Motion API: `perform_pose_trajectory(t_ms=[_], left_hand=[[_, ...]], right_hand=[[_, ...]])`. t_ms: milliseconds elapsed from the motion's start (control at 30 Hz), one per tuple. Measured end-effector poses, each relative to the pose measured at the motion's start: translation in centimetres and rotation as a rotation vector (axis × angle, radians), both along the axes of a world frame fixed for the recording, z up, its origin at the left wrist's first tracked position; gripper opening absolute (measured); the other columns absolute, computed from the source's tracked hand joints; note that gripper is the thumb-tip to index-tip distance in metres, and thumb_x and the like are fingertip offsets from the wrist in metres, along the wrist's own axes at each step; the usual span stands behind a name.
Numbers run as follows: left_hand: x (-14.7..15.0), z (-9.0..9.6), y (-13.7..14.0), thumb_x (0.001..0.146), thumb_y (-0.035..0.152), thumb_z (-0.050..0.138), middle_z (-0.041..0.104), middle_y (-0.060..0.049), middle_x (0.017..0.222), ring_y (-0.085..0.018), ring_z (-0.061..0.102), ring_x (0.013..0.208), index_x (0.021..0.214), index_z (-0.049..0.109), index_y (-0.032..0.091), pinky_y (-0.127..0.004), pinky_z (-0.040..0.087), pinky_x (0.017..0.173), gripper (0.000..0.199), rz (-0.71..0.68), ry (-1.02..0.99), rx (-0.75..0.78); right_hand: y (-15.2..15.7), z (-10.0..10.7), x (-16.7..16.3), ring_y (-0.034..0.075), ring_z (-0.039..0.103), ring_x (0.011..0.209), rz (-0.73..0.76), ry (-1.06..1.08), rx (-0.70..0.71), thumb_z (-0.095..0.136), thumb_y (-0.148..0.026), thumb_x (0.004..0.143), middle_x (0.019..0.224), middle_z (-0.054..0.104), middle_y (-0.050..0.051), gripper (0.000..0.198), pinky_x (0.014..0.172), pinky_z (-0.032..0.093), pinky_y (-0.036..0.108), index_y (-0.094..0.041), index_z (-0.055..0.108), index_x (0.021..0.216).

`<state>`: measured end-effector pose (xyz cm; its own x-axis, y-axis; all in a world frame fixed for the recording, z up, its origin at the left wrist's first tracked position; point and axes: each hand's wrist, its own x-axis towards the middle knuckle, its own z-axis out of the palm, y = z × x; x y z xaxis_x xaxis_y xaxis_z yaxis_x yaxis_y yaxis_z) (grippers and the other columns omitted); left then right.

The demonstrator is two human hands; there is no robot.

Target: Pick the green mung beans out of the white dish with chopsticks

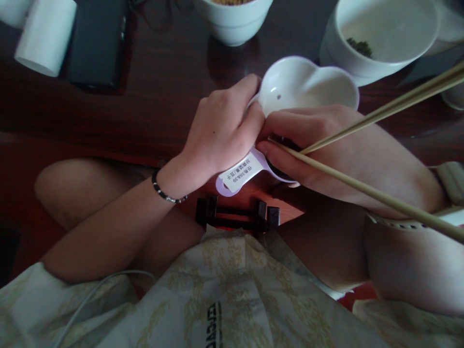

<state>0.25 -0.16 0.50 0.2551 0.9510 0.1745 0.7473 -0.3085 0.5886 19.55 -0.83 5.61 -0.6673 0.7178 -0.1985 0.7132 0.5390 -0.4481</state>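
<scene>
My left hand (221, 130) is closed around the near-left edge of a white lobed dish (300, 79) with a pale purple rim. One small dark speck (279, 97) lies in the dish. Below my left fingers sticks out a pale purple handle (222, 186) with a hole and a white printed label (241, 172). My right hand (315, 140) reaches over the near side of the dish, gripping a pair of wooden chopsticks (366, 181) whose long ends point right. Under its fingers is a dark area I cannot make out; the hand hides much of the dish.
A white bowl (235, 21) of brown bits stands at the back. To its right is a larger white bowl (384, 53) with dark green bits inside. A black box-like object (96, 43) and a white cylinder (47, 38) lie at the back left. My legs are below the table edge.
</scene>
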Motion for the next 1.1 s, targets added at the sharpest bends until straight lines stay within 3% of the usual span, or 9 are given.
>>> perform_pose_trajectory(t_ms=[233,600,867,1100], left_hand=[[0.03,0.04,0.02,0.101,0.029,0.043,0.067,-0.006,0.084,-0.023,0.063,0.079,0.083,0.050,0.023,-0.035,0.025,0.067,0.021,0.005,0.003,-0.023],[0.16,0.12,0.04,0.103,0.024,0.042,0.069,-0.007,0.085,-0.025,0.065,0.080,0.089,0.060,0.022,-0.036,0.025,0.068,0.024,0.008,0.038,-0.004],[0.06,-0.16,0.02,0.103,0.025,0.041,0.071,-0.006,0.086,-0.025,0.068,0.082,0.085,0.057,0.024,-0.037,0.028,0.068,0.023,0.021,0.051,0.046],[-0.09,-0.39,0.18,0.099,0.033,0.044,0.072,-0.007,0.087,-0.028,0.068,0.083,0.084,0.058,0.027,-0.039,0.032,0.069,0.021,0.019,0.025,0.022]], right_hand=[[0.06,0.20,-0.26,0.023,0.061,0.076,-0.017,-0.028,0.000,0.044,-0.041,0.108,0.096,0.073,0.008,0.026,0.063,0.033,0.035,-0.026,0.061,0.095],[0.11,0.28,-0.03,0.018,0.053,0.070,-0.003,0.013,-0.004,0.047,-0.039,0.110,0.094,0.067,0.005,0.026,0.064,0.028,0.035,-0.024,0.058,0.092],[0.16,-0.06,0.11,0.017,0.051,0.068,0.024,0.037,0.035,0.047,-0.038,0.109,0.096,0.068,0.004,0.025,0.064,0.027,0.035,-0.024,0.056,0.090],[0.09,0.13,-0.35,0.016,0.051,0.069,-0.020,-0.031,0.015,0.033,-0.046,0.103,0.097,0.068,0.006,0.032,0.070,0.026,0.040,-0.029,0.054,0.087]])
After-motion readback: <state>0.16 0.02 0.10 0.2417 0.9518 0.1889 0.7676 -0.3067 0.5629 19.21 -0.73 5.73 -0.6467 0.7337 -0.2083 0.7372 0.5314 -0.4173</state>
